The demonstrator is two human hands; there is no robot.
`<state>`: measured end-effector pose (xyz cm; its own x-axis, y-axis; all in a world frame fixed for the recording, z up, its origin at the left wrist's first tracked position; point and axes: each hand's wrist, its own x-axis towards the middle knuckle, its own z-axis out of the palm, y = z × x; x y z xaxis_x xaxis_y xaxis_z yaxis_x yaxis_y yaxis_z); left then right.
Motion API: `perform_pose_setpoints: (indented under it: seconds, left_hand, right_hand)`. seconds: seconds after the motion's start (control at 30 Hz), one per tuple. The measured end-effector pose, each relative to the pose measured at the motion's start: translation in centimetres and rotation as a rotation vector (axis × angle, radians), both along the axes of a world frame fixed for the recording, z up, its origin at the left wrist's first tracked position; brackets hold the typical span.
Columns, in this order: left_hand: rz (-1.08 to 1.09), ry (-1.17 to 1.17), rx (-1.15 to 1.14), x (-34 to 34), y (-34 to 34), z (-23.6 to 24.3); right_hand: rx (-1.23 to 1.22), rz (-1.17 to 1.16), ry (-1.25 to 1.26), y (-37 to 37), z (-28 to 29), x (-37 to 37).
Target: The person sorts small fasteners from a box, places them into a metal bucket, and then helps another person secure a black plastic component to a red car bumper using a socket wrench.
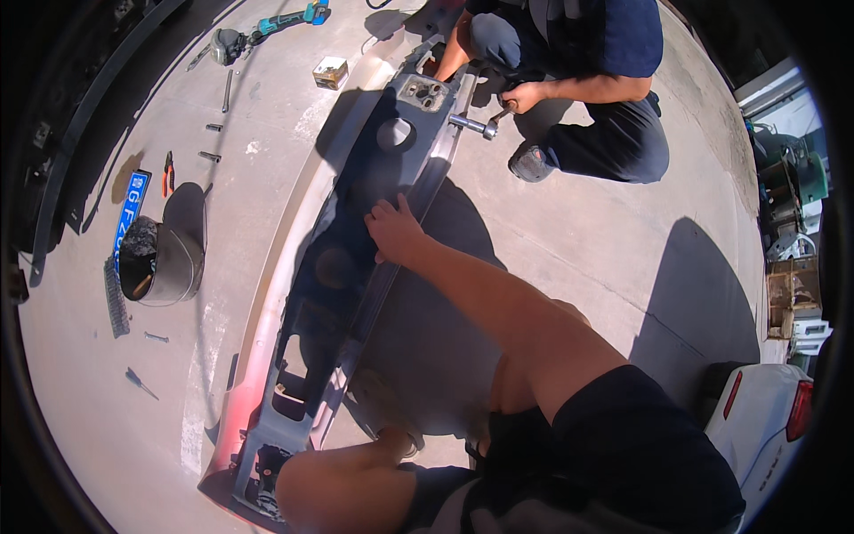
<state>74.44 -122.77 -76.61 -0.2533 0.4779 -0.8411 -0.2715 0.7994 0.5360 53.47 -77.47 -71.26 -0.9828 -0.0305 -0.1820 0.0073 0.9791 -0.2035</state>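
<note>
A long vehicle bumper (320, 267) lies across the ground, its dark inner side up, with holes and cutouts along it and a pale and reddish outer edge. My right hand (393, 233) rests on its dark inner side near the middle, fingers spread and slightly bent, with nothing seen in them. My left hand is not in view. At the bumper's far end crouches a person, whose hand (527, 96) holds a silver cylindrical metal tool (473, 126) against the bumper's edge. That person's other arm reaches down behind the bumper's end, the hand partly hidden.
Left of the bumper are a dark bucket (178, 267), a blue plate (133, 209), pliers (169, 173), a screwdriver (142, 384), a small box (331, 73) and a teal power tool (285, 22). A white car (761, 436) stands at lower right. My bent knee (311, 489) is beside the near end.
</note>
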Motion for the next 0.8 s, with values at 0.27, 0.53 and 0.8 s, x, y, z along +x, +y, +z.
perform_pose_setpoints:
  seconds: [0.27,0.53,0.8]
  left_hand:
    - [-0.231,0.748,-0.058,-19.1,8.8,6.9]
    - [-0.456,1.002,-0.187,-26.0,19.7,4.8]
    - [-0.365,0.895,-0.282,-24.5,21.8,3.1]
  right_hand:
    - [0.059,-0.045,-0.038,-0.1,-0.2,0.8]
    - [0.027,0.208,-0.054,2.9,0.2,-1.0]
    - [-0.077,0.3,0.072,3.4,-0.7,-1.1]
